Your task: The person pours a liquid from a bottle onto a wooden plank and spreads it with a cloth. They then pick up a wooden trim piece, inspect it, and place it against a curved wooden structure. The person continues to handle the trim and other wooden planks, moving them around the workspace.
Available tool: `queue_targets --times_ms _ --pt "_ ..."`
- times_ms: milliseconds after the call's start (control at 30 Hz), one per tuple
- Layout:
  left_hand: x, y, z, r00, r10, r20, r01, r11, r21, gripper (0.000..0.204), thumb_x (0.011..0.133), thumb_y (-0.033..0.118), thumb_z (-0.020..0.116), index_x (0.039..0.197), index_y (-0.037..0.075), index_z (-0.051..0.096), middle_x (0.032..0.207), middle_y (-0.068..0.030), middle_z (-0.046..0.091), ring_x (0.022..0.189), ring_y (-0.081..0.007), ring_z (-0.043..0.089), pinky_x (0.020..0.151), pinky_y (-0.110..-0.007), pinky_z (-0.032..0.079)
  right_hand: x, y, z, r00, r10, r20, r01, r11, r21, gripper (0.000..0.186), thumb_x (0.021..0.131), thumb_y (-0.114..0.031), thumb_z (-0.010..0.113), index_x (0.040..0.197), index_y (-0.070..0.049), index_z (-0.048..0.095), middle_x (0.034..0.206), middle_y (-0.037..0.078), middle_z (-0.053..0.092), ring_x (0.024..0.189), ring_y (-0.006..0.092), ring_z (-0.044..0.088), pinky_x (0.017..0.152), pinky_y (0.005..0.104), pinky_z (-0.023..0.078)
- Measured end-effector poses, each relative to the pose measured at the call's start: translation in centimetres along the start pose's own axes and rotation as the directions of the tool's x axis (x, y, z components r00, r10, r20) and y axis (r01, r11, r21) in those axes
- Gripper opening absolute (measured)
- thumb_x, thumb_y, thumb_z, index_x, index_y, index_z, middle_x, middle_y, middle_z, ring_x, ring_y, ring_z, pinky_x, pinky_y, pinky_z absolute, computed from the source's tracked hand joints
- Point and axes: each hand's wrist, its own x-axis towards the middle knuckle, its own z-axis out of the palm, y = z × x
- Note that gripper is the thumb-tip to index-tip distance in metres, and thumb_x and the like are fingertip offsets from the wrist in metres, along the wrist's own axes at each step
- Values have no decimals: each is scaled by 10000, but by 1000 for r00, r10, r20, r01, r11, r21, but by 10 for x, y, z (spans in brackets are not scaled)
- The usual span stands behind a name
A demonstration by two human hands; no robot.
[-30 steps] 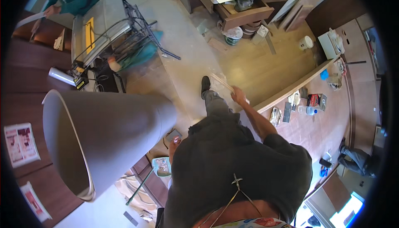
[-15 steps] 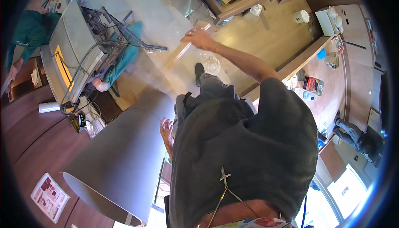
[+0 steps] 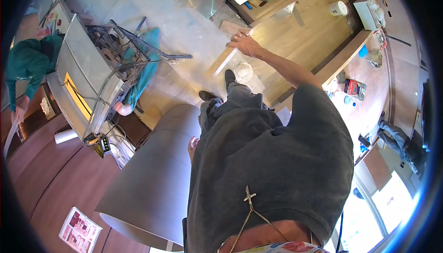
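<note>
My right hand (image 3: pixel 245 44) reaches out ahead and grips a narrow, light wooden board (image 3: pixel 222 63) across its top. The board slants above the floor, and its far end is partly hidden by my fingers. Close to my left side hangs my left hand (image 3: pixel 192 146), fingers apart and nothing visible in them; my shirt hides part of it. Beside that hand stands a large grey rolled sheet or tube (image 3: pixel 150 184) with a pale rim. I cannot tell whether the hand touches it.
A machine with a flat metal top (image 3: pixel 83 68), trailing cables, stands at left; a person in green (image 3: pixel 32 64) bends beyond it. A workbench (image 3: pixel 369 77) runs along the right. A white bucket (image 3: pixel 339 8) and a crumpled pale bag (image 3: pixel 243 71) lie ahead.
My right hand has moved right with the board. My left hand has drawn in behind my shirt, and my second shoe has come into view. The whole view has shifted slightly.
</note>
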Motion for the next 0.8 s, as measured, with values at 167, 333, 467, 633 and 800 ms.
queue_targets --times_ms 167,333,467,633,800 --pt "-17 52 -10 991 107 -76 -110 993 -37 501 998 298 609 1421 72 465 1283 -125 587 1210 -318 605 1048 -447 467 3 4 6 998 -10 54 7 999 51 362 919 -67 509 1199 -261 631 1119 64 607 1168 255 551 1086 482 345" --pt "-34 59 -20 980 157 -126 -159 987 -6 498 1001 283 602 1420 57 455 1324 -171 554 1209 -332 593 1033 -464 474 3 13 20 988 -153 18 151 985 84 378 885 -36 535 1167 -265 638 1076 57 603 1130 246 565 1034 454 362" --pt "-38 26 -17 976 207 -76 -194 970 147 485 996 278 605 1406 56 470 1258 -150 596 1153 -305 626 1008 -435 492 5 19 27 994 -103 25 102 994 33 398 872 -22 545 1158 -283 638 1057 45 597 1119 235 565 1018 442 359" --pt "-51 1 -1 991 129 -30 -121 973 195 473 996 276 603 1394 52 478 1244 -150 600 1144 -302 627 999 -433 493 6 11 33 995 -80 55 76 995 66 363 891 -58 530 1159 -279 636 1070 46 590 1116 236 563 1029 440 354" --pt "-63 11 10 995 97 -23 -89 968 236 462 997 273 601 1383 48 486 1230 -150 604 1135 -299 628 990 -431 494 11 18 37 993 27 117 -21 999 -50 341 899 -72 524 1143 -280 639 1070 45 589 1118 236 563 1005 414 358"
